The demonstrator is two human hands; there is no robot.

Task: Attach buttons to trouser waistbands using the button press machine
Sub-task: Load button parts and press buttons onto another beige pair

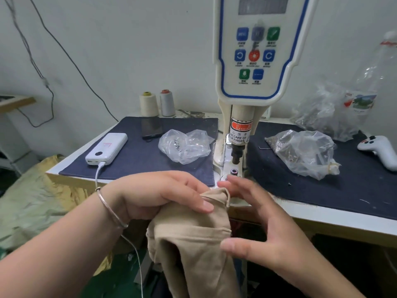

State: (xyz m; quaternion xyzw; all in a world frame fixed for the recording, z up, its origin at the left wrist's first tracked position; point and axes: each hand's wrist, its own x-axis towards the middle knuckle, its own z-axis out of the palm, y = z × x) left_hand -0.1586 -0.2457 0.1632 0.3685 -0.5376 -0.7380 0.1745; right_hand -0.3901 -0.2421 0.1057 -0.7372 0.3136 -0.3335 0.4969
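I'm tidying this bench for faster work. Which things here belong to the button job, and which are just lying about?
Job: beige trousers gripped by left hand; open right hand; white button press machine; clear bags of metal parts.

Idle: white power bank, black phone, two thread cones, white controller.
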